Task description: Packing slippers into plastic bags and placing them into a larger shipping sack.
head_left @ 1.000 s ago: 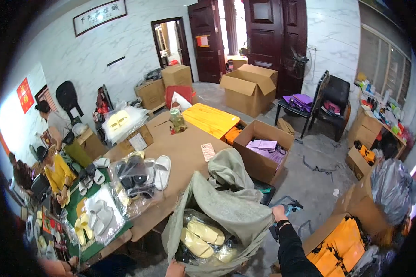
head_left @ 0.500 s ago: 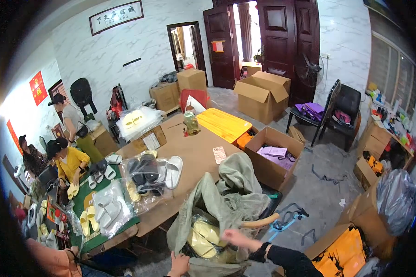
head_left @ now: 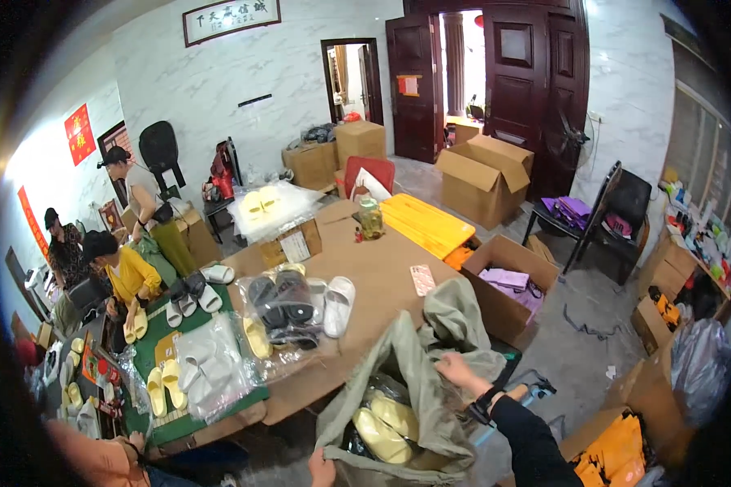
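A grey-green woven sack (head_left: 439,434) gapes in front of me, its folded upper part leaning over the table corner. Inside lie yellow slippers (head_left: 382,434) in clear plastic, with something dark around them. At the sack's near left edge, my left hand (head_left: 322,468) is closed on the rim; only part of it shows. My right hand (head_left: 457,370) grips the cloth on the sack's right side, the fingers partly hidden in folds. Left of the sack, bagged black slippers (head_left: 280,299) and a white pair (head_left: 338,307) lie on the brown table (head_left: 374,272).
Grey slippers (head_left: 203,365) in plastic and yellow ones (head_left: 166,385) lie on a green mat. Co-workers stand at the left, one in yellow (head_left: 130,276); another's orange sleeve (head_left: 89,454) is close by. Cartons (head_left: 512,280) and a box of orange packets (head_left: 613,454) stand at my right.
My right hand has moved from over the slippers to the sack's right side and taken hold of the cloth. The sack's mouth is wider. My view has shifted left.
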Action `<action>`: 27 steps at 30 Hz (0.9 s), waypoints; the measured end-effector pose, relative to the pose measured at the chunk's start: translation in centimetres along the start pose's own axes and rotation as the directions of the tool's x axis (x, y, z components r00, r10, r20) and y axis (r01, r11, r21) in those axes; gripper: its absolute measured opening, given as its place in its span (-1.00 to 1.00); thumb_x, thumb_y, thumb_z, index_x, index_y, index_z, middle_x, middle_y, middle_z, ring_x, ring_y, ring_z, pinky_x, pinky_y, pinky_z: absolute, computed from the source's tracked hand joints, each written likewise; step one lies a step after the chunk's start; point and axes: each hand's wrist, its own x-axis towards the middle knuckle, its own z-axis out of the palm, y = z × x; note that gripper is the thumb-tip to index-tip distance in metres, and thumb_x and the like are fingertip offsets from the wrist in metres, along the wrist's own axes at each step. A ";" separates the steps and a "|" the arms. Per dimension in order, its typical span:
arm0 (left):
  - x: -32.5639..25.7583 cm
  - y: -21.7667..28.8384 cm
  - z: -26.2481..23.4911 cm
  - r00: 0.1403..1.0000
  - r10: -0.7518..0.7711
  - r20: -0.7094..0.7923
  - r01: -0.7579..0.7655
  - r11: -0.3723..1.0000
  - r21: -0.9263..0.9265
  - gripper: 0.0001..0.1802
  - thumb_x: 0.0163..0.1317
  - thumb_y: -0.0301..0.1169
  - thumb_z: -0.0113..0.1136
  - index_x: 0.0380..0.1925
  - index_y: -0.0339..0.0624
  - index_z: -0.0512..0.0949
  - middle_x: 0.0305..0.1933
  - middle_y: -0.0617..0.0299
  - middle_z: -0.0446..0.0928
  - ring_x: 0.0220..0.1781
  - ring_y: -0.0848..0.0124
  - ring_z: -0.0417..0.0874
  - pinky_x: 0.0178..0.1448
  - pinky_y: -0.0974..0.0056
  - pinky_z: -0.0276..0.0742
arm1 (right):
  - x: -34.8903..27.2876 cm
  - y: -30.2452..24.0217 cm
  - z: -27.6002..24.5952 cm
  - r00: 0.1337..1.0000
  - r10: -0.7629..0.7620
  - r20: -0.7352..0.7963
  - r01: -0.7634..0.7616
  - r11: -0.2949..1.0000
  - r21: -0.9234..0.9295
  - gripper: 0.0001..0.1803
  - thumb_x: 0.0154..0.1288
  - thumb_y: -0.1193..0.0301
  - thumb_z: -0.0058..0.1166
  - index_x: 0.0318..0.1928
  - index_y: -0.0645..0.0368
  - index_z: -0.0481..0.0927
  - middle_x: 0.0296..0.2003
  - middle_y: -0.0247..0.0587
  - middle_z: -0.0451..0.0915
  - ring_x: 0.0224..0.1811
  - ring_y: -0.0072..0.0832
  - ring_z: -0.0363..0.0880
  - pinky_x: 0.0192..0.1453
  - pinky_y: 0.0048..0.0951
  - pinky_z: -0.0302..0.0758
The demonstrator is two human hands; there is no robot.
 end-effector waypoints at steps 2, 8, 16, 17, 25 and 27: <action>1.2 -1.5 -0.8 0.998 -0.011 -0.064 0.011 1.000 -0.006 -0.64 0.23 -0.44 -0.13 0.01 -0.36 0.39 -0.01 -0.12 0.46 0.10 0.07 0.42 0.15 0.17 0.31 | 3.3 0.2 -1.0 0.942 0.334 -0.003 -0.333 0.938 -0.091 -0.39 0.22 0.05 -0.09 0.04 0.38 0.37 0.14 0.20 0.25 0.12 -0.01 0.30 0.16 -0.14 0.26; 2.9 -0.1 -8.5 0.992 -0.121 -0.045 0.114 0.983 -0.143 -0.64 0.22 -0.51 -0.19 0.01 -0.37 0.37 0.02 -0.17 0.42 0.11 0.00 0.38 0.15 0.13 0.30 | 7.0 4.0 5.0 0.692 0.672 0.265 -0.616 0.741 -0.268 -0.11 0.24 -0.26 -0.64 0.25 0.25 0.14 0.11 0.20 0.31 0.15 0.00 0.28 0.18 -0.09 0.23; 6.3 -6.1 -9.8 0.974 0.113 0.197 -0.101 0.992 -0.070 -0.67 -0.05 -0.57 -0.05 -0.20 -0.30 0.46 -0.18 -0.14 0.44 -0.03 -0.06 0.38 0.06 0.05 0.30 | 16.6 8.0 16.5 0.743 0.614 0.266 -0.638 0.530 0.558 -0.18 0.27 -0.20 -0.47 0.24 0.26 0.18 0.21 -0.03 0.24 0.25 -0.14 0.16 0.27 -0.23 0.11; 6.4 -5.1 -10.6 0.964 0.093 0.248 -0.075 0.994 -0.079 -0.67 -0.05 -0.58 -0.06 -0.19 -0.31 0.45 -0.16 -0.13 0.42 0.00 -0.04 0.37 0.10 0.07 0.28 | 17.7 7.2 17.4 0.737 0.611 0.290 -0.638 0.487 0.596 -0.17 0.27 -0.21 -0.46 0.26 0.26 0.13 0.23 -0.04 0.20 0.26 -0.14 0.14 0.28 -0.21 0.10; 4.9 -3.2 -9.5 0.875 0.300 0.379 -0.327 0.945 0.009 -0.72 0.06 -0.49 -0.01 -0.19 -0.33 0.45 -0.04 -0.11 0.41 0.15 -0.06 0.30 0.20 0.01 0.25 | 22.2 9.9 15.5 0.777 0.626 0.063 -0.523 0.588 0.617 -0.43 0.28 0.14 -0.18 0.08 0.42 0.30 0.06 -0.04 0.37 0.03 -0.21 0.36 0.09 -0.25 0.31; 4.4 -2.9 -8.8 0.849 0.399 0.345 -0.431 0.902 0.018 -0.75 -0.01 -0.50 0.04 -0.26 -0.29 0.47 -0.13 -0.06 0.44 0.09 -0.01 0.35 0.15 -0.02 0.28 | 22.5 8.8 15.0 0.745 0.646 0.164 -0.522 0.413 0.746 -0.35 0.30 0.04 -0.20 0.12 0.41 0.26 0.11 -0.07 0.33 0.08 -0.23 0.33 0.12 -0.26 0.29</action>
